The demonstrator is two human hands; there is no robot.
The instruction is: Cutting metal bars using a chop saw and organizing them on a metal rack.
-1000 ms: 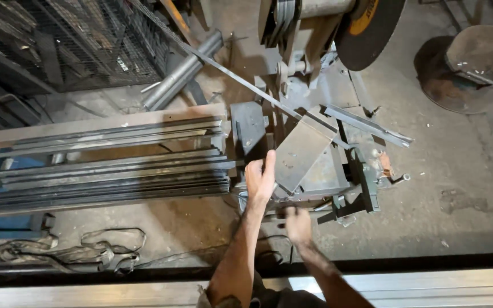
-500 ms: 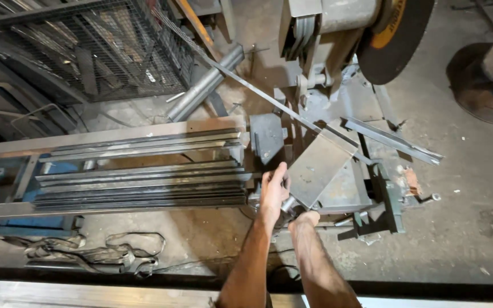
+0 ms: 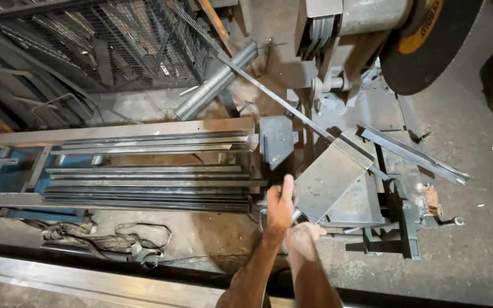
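Note:
My left hand (image 3: pixel 281 204) lies flat with fingers stretched out, pressing on the near end of a bundle of long steel bars (image 3: pixel 149 182) where they meet the grey vise (image 3: pixel 338 182) of a chop saw. Just beside it, my right hand (image 3: pixel 305 232) is curled into a fist around a small shiny metal handle (image 3: pixel 296 216) at the front of the vise. The black abrasive cutting disc (image 3: pixel 423 48) hangs raised above and behind the vise. A thin flat strip (image 3: pixel 292 111) lies diagonally across the saw bed.
The bars rest on a long metal feed frame (image 3: pixel 115 128) running left. A wire mesh cage (image 3: pixel 98 45) and a grey pipe (image 3: pixel 215 82) stand behind. Straps (image 3: pixel 109 239) lie on the dusty floor, and a steel beam (image 3: pixel 87 279) runs along the near edge.
The view has shifted so the saw sits further right. My left hand stays on the bar ends, while my right hand has risen and closed up beside it at the vise.

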